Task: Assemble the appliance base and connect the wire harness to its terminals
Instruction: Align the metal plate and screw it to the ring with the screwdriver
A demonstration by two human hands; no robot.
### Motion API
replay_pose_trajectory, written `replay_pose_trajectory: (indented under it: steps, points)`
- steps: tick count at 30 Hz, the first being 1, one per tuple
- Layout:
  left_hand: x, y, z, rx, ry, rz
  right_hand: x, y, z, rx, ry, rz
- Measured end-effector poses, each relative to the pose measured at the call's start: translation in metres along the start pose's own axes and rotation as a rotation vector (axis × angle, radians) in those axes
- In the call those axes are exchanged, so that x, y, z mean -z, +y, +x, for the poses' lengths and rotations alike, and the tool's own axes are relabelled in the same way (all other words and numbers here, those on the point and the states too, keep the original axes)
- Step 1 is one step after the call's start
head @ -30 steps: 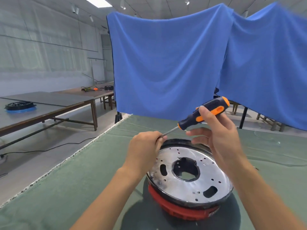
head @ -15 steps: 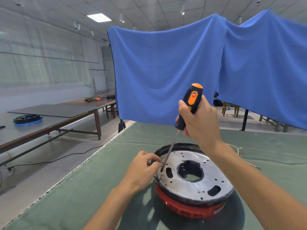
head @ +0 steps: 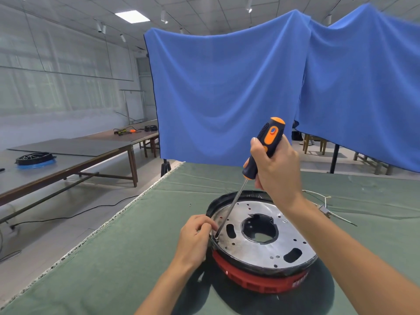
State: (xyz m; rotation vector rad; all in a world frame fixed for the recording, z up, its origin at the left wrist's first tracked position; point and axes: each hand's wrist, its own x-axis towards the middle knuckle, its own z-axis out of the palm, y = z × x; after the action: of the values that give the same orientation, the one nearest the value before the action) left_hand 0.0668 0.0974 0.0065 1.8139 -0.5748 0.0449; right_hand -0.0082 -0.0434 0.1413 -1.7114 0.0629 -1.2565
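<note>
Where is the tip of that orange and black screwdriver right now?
The screwdriver, gripped by the right hand, slants down so its tip meets the left edge of the metal plate, beside the left hand's fingers.

plate [head: 254,246]: bare metal, silvery, dull sheen with scuffed, smudged patches, punched with holes
rim [head: 229,196]: black, glossy, looks like plastic
base ring [head: 250,278]: red plastic, matt, ribbed wall
screwdriver handle [head: 263,146]: black and orange, looks like rubbery plastic, matt, dotted grip texture on the black part
screwdriver shaft [head: 234,205]: smooth, bright steel
table [head: 113,258]: covered in green woven cloth, matt, creased, with a frayed pale edge
backdrop [head: 227,92]: blue cloth, soft and matt, hanging in folds
side tables [head: 95,146]: brown wooden legs, flat grey matt tops
floor [head: 56,223]: smooth, pale, faint shine
</note>
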Motion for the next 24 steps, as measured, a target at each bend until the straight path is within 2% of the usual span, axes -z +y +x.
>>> replay_pose_trajectory:
  steps: [14, 18, 20, 24]
  points:
    - [-0.003, 0.000, 0.000, -0.001, 0.020, -0.014, 0.003, 0.002, 0.003, -0.004, 0.021, -0.001]
    - [0.003, 0.003, -0.002, -0.022, -0.039, 0.018, 0.003, 0.003, 0.003, -0.015, 0.020, -0.010]
    - [0.008, 0.006, -0.002, -0.034, -0.101, 0.098, 0.003, 0.004, 0.004, -0.018, 0.021, -0.009]
    - [0.018, 0.022, 0.008, -0.011, -0.251, 0.417, 0.005, 0.005, 0.004, -0.012, 0.025, -0.021]
